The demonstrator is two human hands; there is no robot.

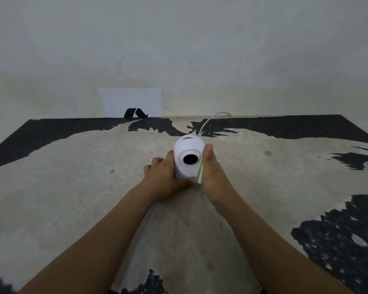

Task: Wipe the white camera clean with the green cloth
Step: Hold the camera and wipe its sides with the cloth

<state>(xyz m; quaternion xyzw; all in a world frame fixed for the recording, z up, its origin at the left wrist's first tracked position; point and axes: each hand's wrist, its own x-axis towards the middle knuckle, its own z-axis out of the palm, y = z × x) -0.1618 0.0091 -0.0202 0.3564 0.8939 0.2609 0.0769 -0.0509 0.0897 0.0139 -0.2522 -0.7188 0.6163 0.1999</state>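
Pale, stained wall (pixel 200 49) filled the upper half of the view, and below it lay a worn tabletop (pixel 72 198) whose black coating had flaked away to bare beige over most of its middle. At 11 o'clock from the centre, a white sheet of paper (pixel 132 101) with a black mark leaned against the wall at the tabletop's far edge.

The white camera (pixel 188 148) stood upright near the middle of the tabletop, its dark round lens (pixel 190 159) facing the viewer. A thin white cable (pixel 208 122) ran from its back toward 1 o'clock, up to the far edge.

The left hand (pixel 164 179) wrapped the camera's side at 9 o'clock, its grip closed around the lower body. The right hand (pixel 212 177) pressed flat against the side at 3 o'clock, thumb pointing up past the lens. Only a narrow strip of the green cloth (pixel 200 174) showed, pinched between that palm and the camera's shell; the right grip held the cloth against it.
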